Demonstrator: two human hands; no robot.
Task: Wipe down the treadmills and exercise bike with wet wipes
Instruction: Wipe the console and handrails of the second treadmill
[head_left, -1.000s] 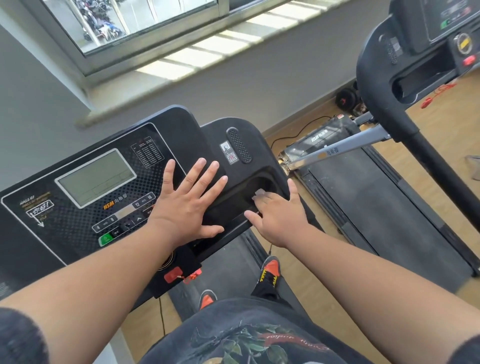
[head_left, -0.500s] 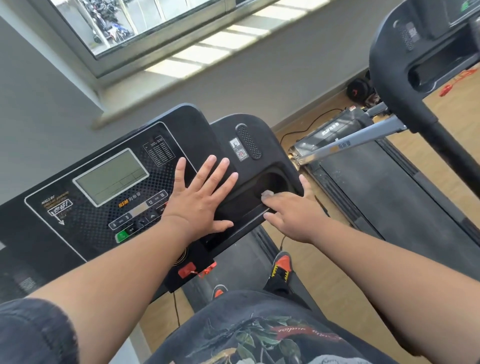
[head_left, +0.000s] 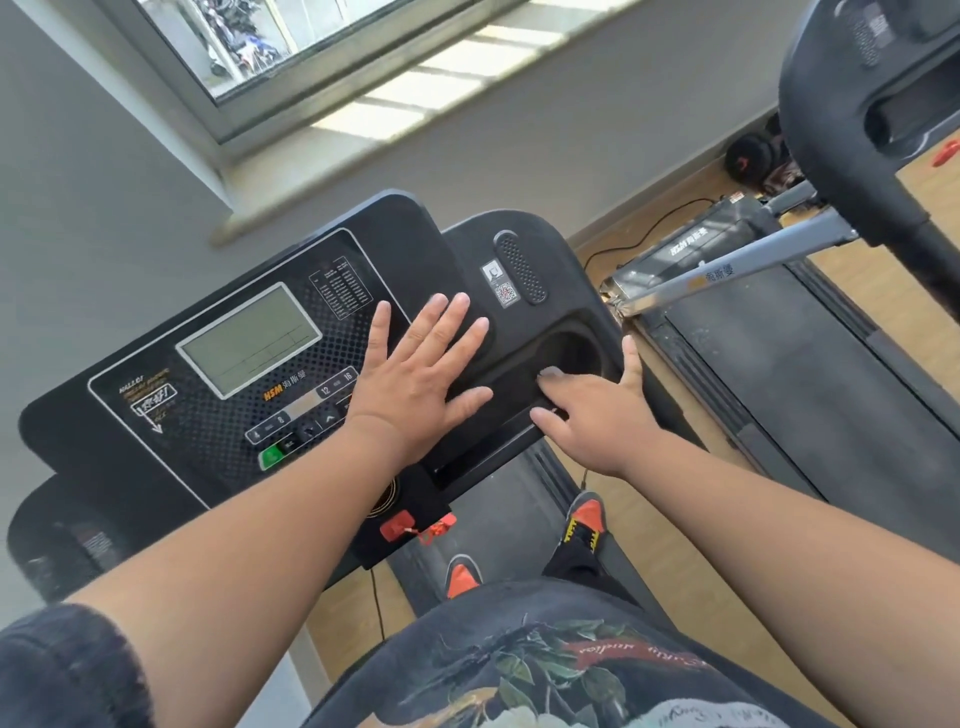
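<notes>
Barely visible wet wipe (head_left: 549, 372) under right hand (head_left: 597, 415)

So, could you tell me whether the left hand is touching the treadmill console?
Touching: the head view shows the left hand lying flat, fingers spread, on the treadmill console.

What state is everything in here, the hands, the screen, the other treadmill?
Left hand: flat, fingers spread, resting on the console.
Right hand: fingers reaching into the console's tray; a pale bit, maybe a wipe, at the fingertips.
Screen: blank.
Second treadmill: nobody on it.
</notes>
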